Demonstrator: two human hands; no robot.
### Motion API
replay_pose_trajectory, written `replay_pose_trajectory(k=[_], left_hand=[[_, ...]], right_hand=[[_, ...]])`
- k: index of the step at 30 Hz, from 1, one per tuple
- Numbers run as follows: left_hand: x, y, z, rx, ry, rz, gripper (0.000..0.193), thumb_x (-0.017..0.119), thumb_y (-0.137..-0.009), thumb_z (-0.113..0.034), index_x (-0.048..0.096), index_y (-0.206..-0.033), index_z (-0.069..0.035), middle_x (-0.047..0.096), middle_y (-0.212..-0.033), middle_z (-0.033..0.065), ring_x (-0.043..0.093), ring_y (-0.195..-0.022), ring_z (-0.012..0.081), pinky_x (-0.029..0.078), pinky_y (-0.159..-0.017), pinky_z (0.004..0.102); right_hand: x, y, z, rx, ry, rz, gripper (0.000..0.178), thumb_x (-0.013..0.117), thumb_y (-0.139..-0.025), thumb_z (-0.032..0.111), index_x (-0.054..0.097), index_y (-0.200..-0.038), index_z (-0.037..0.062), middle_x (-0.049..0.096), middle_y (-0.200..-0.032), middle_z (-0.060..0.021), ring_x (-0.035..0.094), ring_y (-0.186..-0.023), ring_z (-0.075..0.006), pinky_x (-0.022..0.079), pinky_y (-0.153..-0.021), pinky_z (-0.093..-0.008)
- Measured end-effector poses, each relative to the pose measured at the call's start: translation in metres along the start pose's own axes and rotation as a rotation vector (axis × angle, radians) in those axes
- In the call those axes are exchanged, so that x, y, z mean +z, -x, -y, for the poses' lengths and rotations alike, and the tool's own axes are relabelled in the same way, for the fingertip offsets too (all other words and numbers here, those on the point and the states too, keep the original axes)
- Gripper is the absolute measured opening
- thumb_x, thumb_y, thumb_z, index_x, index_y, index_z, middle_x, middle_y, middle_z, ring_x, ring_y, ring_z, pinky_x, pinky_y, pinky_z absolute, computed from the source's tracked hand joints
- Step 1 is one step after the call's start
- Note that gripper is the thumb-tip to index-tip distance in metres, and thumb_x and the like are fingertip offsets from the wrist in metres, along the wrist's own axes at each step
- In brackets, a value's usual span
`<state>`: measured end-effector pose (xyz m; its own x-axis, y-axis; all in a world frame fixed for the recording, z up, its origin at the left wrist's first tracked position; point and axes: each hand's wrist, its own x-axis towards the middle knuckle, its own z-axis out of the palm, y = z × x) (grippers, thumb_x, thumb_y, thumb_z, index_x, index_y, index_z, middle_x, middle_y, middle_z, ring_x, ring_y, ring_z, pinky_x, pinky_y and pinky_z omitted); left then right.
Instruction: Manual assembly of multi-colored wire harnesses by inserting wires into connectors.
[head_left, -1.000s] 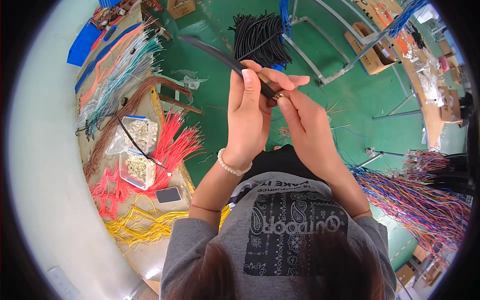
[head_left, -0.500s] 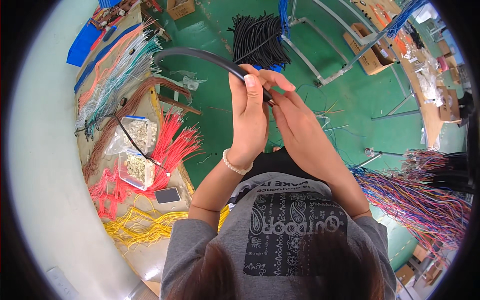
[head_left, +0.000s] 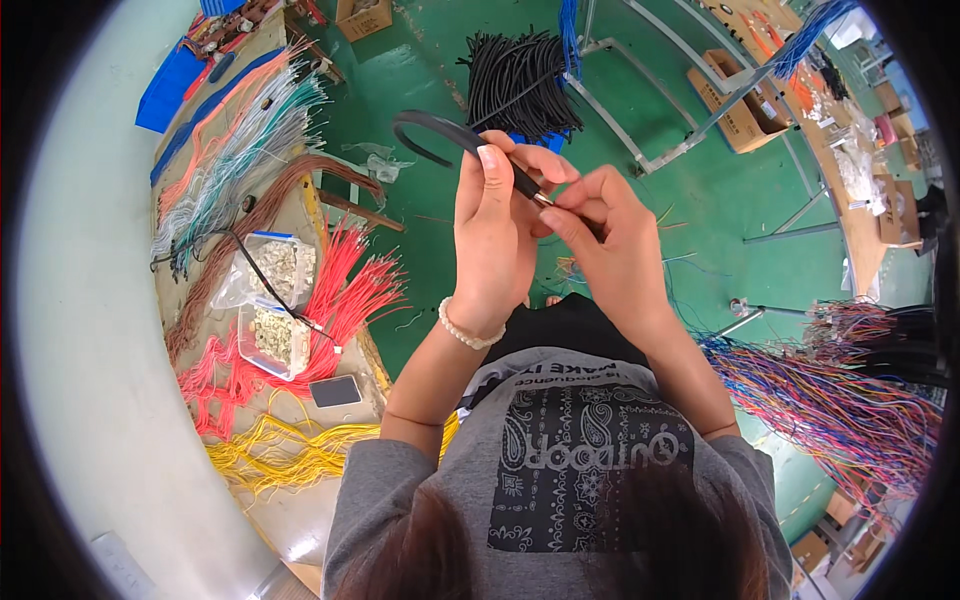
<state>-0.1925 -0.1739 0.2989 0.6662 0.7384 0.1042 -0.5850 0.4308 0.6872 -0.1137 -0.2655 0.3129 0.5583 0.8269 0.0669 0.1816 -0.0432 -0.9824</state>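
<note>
A thick black cable (head_left: 455, 129) makes a small loop beyond my hands, and its stripped end points down to the right. My left hand (head_left: 492, 225) is wrapped around it, thumb lying along the top. At the bare end, which shows a shiny copper-coloured bit (head_left: 543, 199), my right hand (head_left: 615, 250) pinches with thumb and forefinger. Something thin and dark runs on under my right fingers; what it is I cannot make out.
On the left bench lie red wires (head_left: 345, 285), yellow wires (head_left: 290, 450), two tubs of small pale connectors (head_left: 275, 335) and a phone (head_left: 335, 391). Black cables (head_left: 515, 85) are bundled ahead. A metal frame (head_left: 650, 160) and multicoloured wires (head_left: 820, 410) stand to the right.
The cable's loop has drawn in from the left and become smaller. My right hand has turned and shifted right, so more of the cable's bare end shows.
</note>
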Motion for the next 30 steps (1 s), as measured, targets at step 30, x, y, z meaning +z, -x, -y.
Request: replay_pose_trajectory(k=[30], left_hand=[[-0.027, -0.013, 0.017, -0.074, 0.397, -0.176, 0.016, 0.04, -0.102, -0.017, 0.039, -0.088, -0.009, 0.04, -0.074, -0.0004, 0.038, -0.064, 0.0113, 0.043, -0.071, 0.0326]], right_hand=[[-0.007, 0.01, -0.053, -0.186, 0.325, 0.068, 0.013, 0.05, -0.095, 0.01, 0.057, -0.097, -0.0008, 0.058, -0.083, -0.0155, 0.057, -0.068, -0.0275, 0.045, -0.063, -0.0357]])
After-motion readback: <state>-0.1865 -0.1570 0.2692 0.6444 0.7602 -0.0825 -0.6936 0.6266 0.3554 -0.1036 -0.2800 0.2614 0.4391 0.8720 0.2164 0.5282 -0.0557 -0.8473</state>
